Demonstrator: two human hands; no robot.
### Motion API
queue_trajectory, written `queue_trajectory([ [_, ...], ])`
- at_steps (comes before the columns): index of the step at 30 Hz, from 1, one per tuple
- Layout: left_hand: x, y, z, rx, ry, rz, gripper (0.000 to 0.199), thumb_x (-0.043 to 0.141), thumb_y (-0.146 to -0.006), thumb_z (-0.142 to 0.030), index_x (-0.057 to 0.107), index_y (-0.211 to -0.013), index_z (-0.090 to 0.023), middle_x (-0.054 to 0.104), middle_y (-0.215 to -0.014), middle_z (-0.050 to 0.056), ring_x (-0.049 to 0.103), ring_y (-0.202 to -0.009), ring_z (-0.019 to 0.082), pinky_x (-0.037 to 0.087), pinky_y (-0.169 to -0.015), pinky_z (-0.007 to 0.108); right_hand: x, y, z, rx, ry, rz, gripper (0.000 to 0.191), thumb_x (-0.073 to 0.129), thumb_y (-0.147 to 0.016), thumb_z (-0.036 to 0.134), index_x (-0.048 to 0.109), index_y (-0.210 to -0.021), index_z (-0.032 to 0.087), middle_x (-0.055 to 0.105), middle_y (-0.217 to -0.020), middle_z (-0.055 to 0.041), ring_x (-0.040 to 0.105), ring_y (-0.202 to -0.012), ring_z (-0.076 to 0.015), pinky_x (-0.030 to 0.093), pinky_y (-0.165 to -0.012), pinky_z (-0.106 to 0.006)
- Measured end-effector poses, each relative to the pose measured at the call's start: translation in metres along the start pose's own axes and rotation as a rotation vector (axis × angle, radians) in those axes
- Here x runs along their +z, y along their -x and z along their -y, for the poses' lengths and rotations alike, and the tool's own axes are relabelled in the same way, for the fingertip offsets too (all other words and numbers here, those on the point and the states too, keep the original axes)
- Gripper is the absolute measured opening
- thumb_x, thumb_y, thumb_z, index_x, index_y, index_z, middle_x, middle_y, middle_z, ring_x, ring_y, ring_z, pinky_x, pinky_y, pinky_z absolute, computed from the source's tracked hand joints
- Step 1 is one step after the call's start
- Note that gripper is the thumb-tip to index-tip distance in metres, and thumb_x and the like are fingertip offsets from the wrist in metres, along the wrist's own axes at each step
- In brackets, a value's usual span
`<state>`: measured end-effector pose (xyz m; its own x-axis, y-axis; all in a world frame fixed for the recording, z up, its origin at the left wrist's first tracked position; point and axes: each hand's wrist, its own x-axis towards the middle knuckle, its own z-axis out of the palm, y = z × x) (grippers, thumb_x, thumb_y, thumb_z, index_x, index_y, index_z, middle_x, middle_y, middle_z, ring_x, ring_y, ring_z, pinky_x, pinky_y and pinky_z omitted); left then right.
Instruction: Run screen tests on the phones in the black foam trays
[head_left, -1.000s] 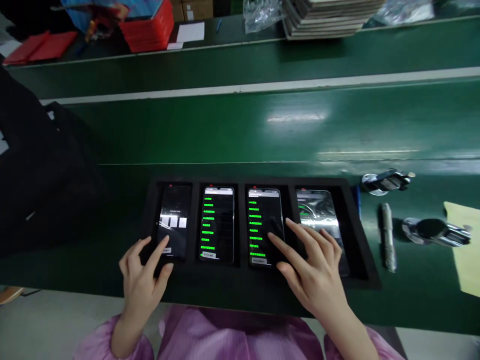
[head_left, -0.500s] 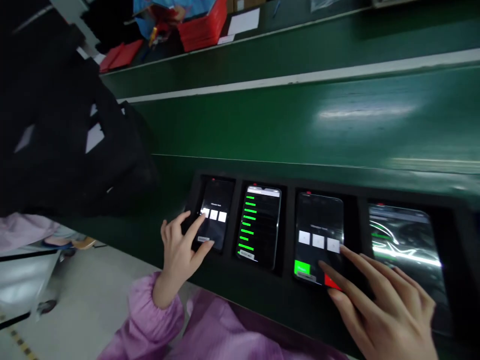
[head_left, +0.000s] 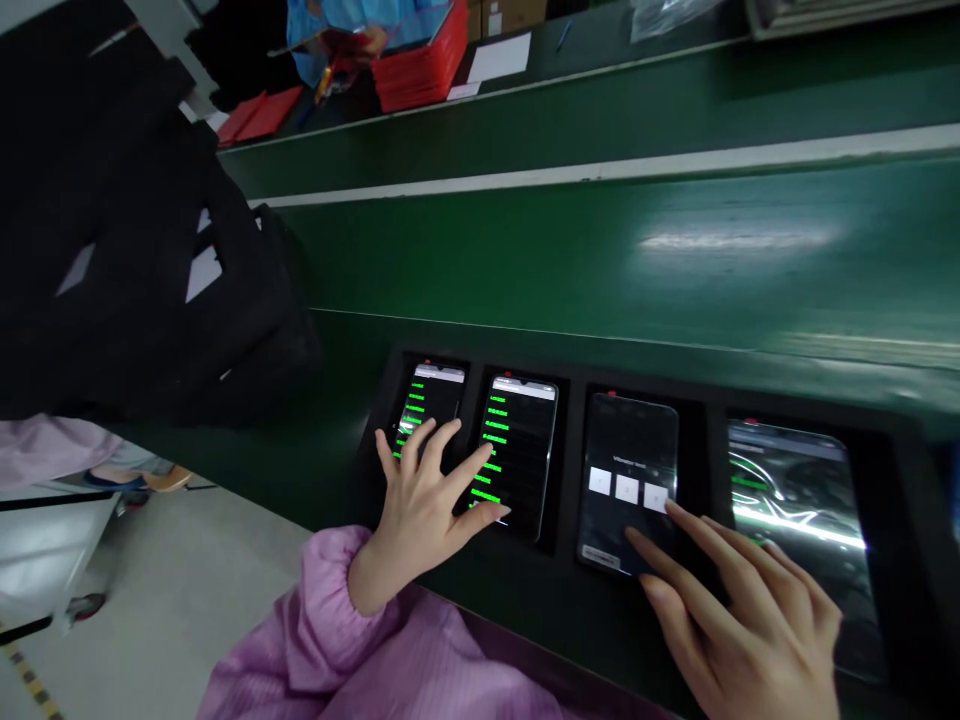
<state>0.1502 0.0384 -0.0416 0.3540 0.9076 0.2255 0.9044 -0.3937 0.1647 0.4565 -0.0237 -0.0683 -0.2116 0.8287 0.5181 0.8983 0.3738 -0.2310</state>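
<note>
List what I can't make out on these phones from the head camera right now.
Head view:
Leftmost phone: lower screen hidden by the left hand.
Second phone: green list text too small to read.
Third phone: lower right of screen hidden by the right hand.
Rightmost phone: screen washed out by glare, lower corner behind the right hand.
Co-worker in blue: cut off by the top edge.

The green bench top [head_left: 570, 260] is smooth and glossy, the black foam tray [head_left: 570, 376] matt, the phones' glass screens [head_left: 628, 440] glossy, and the pink sleeve [head_left: 322, 600] soft, finely ribbed cloth.
</note>
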Motion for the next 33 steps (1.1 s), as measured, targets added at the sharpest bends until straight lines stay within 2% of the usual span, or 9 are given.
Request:
queue_trajectory([
  [6, -0.002, 0.016, -0.002, -0.005, 0.076, -0.053, 0.046, 0.049, -0.117, -0.052, 0.07, -0.15, -0.03, 0.066, -0.149, 0.011, 0.053, -0.146, 0.03, 0.006, -0.141, 0.063, 0.001, 0.006, -0.002, 0.018, -0.008, 0.028, 0.021, 0.068, -0.11, 0.029, 0.078, -0.128, 0.025, 0.069, -0.15, -0.0104, 0.067, -0.13, -0.0338, 0.043, -0.116, -0.054],
  [9, -0.001, 0.023, -0.006, 0.016, 0.105, -0.067, 0.043, 0.053, -0.115, -0.051, 0.073, -0.147, -0.03, 0.068, -0.148, 0.01, 0.055, -0.144, 0.029, 0.006, -0.142, 0.059, 0.001, 0.006, 0.001, 0.117, -0.048, 0.036, 0.019, 0.066, -0.112, 0.03, 0.08, -0.124, 0.027, 0.071, -0.148, -0.0081, 0.067, -0.133, -0.0321, 0.041, -0.119, -0.054],
  [12, 0.001, 0.028, -0.01, 0.051, 0.108, -0.077, 0.04, 0.057, -0.113, -0.049, 0.074, -0.145, -0.03, 0.07, -0.146, 0.01, 0.057, -0.143, 0.029, 0.006, -0.142, 0.057, 0.002, 0.007, -0.001, 0.079, -0.035, 0.03, 0.02, 0.065, -0.112, 0.031, 0.081, -0.123, 0.027, 0.07, -0.149, -0.0075, 0.067, -0.132, -0.0309, 0.041, -0.12, -0.052],
  [15, 0.003, 0.029, -0.011, 0.06, 0.09, -0.068, 0.042, 0.057, -0.113, -0.05, 0.074, -0.147, -0.031, 0.068, -0.149, 0.01, 0.054, -0.145, 0.03, 0.003, -0.142, 0.058, 0.003, 0.008, -0.007, -0.023, 0.021, 0.024, 0.021, 0.065, -0.111, 0.029, 0.081, -0.125, 0.026, 0.069, -0.15, -0.0088, 0.067, -0.131, -0.0309, 0.042, -0.116, -0.051],
  [20, 0.007, 0.028, -0.014, 0.038, 0.048, -0.054, 0.046, 0.056, -0.112, -0.059, 0.075, -0.147, -0.034, 0.065, -0.155, 0.012, 0.049, -0.15, 0.034, 0.003, -0.14, 0.068, 0.002, 0.008, -0.009, -0.008, 0.022, 0.03, 0.021, 0.065, -0.11, 0.029, 0.08, -0.124, 0.027, 0.07, -0.149, -0.0083, 0.067, -0.131, -0.03, 0.043, -0.115, -0.051],
  [33, 0.012, 0.028, -0.014, 0.051, 0.033, -0.082, 0.042, 0.06, -0.111, -0.055, 0.076, -0.144, -0.033, 0.068, -0.153, 0.011, 0.049, -0.15, 0.034, 0.0, -0.14, 0.066, 0.003, 0.006, -0.007, -0.002, 0.026, 0.025, 0.02, 0.065, -0.111, 0.028, 0.079, -0.125, 0.026, 0.071, -0.147, -0.0078, 0.068, -0.13, -0.0288, 0.044, -0.115, -0.05],
])
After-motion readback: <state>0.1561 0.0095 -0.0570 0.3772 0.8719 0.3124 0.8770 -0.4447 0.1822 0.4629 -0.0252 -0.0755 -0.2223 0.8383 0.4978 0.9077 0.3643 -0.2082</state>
